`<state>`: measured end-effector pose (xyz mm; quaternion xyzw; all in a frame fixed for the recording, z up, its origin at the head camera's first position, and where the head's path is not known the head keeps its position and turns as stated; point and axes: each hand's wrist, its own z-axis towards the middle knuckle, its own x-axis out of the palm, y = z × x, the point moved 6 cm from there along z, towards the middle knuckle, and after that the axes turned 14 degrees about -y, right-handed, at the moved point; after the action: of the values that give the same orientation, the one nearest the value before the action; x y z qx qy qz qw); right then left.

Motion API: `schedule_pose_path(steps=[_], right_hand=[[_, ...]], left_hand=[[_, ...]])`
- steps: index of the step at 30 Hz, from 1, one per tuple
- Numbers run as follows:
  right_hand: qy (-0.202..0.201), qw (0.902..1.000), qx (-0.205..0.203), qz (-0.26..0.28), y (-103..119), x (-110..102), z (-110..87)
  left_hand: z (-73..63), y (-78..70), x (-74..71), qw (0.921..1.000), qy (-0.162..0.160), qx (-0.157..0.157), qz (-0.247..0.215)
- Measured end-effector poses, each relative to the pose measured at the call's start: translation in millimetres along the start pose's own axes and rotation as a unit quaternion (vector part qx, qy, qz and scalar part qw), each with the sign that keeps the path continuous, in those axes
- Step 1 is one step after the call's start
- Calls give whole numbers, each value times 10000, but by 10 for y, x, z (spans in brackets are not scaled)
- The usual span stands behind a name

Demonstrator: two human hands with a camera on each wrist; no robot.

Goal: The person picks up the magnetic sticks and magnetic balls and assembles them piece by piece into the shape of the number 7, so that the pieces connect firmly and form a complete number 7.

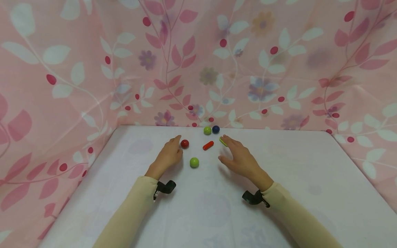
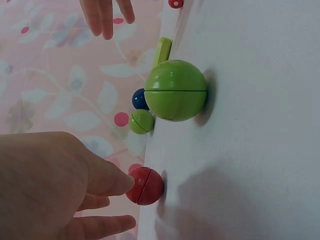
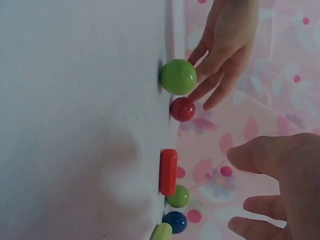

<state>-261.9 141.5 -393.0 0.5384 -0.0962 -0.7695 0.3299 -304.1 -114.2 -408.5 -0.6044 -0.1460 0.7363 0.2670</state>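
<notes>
My left hand (image 1: 167, 155) is held over the table with its fingers extended, just left of a shiny red ball (image 1: 184, 144). In the left wrist view its thumb overlaps that red ball (image 2: 145, 186), which has a groove round it. My right hand (image 1: 242, 159) hovers on the other side, fingers spread and nothing held. Its fingertips partly cover a yellow-green stick (image 1: 223, 141) in the head view. Between the hands lie an orange-red stick (image 1: 208, 145) and, closer to me, a grooved green ball (image 1: 194, 162).
Toward the table's back edge, a second green ball (image 1: 207, 130) sits beside a dark blue ball (image 1: 215, 129). A white cloth covers the table (image 1: 198, 213). Pink floral curtain (image 1: 198, 69) hangs behind it and along both sides.
</notes>
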Motion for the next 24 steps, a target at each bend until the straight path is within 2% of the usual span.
schedule_pose_path(steps=[3, 9, 13, 16, 19, 24], right_hand=[[1, 10000, -10, 54, 16, 21, 7], [17, 9999, 77, 108, 24, 78, 13], [61, 9995, 147, 265, 42, 108, 9], [87, 9991, 178, 365, 50, 119, -1], [89, 9989, 191, 415, 51, 124, -14], [44, 9982, 167, 581, 55, 130, -21]], left_hand=[[11, 7, 8, 9999, 33, -97, -96], [47, -4, 42, 9997, 51, -98, -223], [77, -20, 64, 9997, 57, 80, -239], [118, -18, 79, 9992, 3, 358, -199], [164, 15, 97, 9988, -67, 449, -190], [214, 116, 129, 9990, -218, 209, -323]])
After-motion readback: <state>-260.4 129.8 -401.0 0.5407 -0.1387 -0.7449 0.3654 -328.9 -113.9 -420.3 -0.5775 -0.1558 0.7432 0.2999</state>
